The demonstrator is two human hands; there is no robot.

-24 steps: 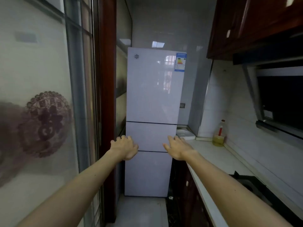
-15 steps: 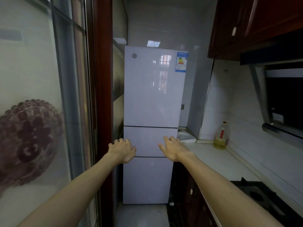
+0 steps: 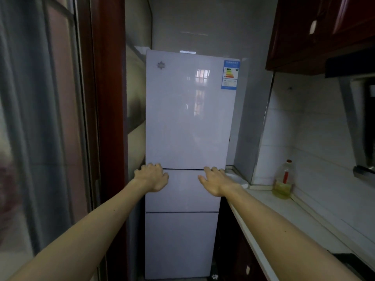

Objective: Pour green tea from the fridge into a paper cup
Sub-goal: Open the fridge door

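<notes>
While both bare arms stretch forward, the one white fridge (image 3: pixel 188 122) stands at the far end of a narrow kitchen, between a red-brown wooden door frame (image 3: pixel 109 98) on the left and the white countertop (image 3: pixel 284 216) on the right. It has three doors stacked one above another, and all three are closed. One blue energy label (image 3: pixel 230 75) sits at the top right corner of the upper door and one small logo (image 3: pixel 161 65) at the top left.

Two hands are in view. The left hand (image 3: pixel 152 177) is raised in front of the seam between the upper and middle doors, its fingers loosely curled and holding nothing. The right hand (image 3: pixel 214 181) is level with it at the fridge's right side, palm down, fingers nearly straight and spread, also holding nothing. Whether either hand touches the door cannot be told.

One plastic oil bottle (image 3: pixel 283 180) with a red cap stands upright on the countertop against the tiled wall, well apart from the hands. One dark red wall cabinet (image 3: pixel 324 33) hangs above, with one range hood (image 3: pixel 357 126) beneath it.
</notes>
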